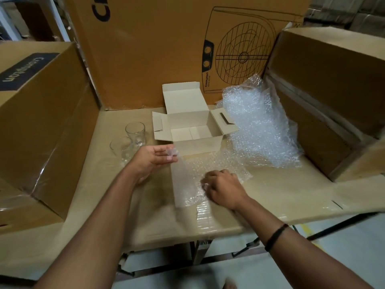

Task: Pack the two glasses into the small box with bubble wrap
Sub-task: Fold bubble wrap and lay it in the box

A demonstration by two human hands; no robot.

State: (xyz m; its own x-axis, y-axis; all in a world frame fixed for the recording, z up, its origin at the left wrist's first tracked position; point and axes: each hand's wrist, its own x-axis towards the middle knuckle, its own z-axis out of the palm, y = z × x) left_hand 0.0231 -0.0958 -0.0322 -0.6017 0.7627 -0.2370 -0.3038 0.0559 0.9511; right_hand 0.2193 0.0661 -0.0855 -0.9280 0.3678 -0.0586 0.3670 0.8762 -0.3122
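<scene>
Head cam: left hand pinches a corner of the bubble wrap sheet, and right hand grips its near side. I'd flatten it fully first. The two glasses sit just left of the left hand, small box beyond both.

"Crompton" is printed on the left carton and beside the fan drawing on the back carton.

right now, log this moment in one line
left grip pinches bubble wrap sheet corner | right grip holds its edge | two glasses unwrapped | small box open, empty
</scene>
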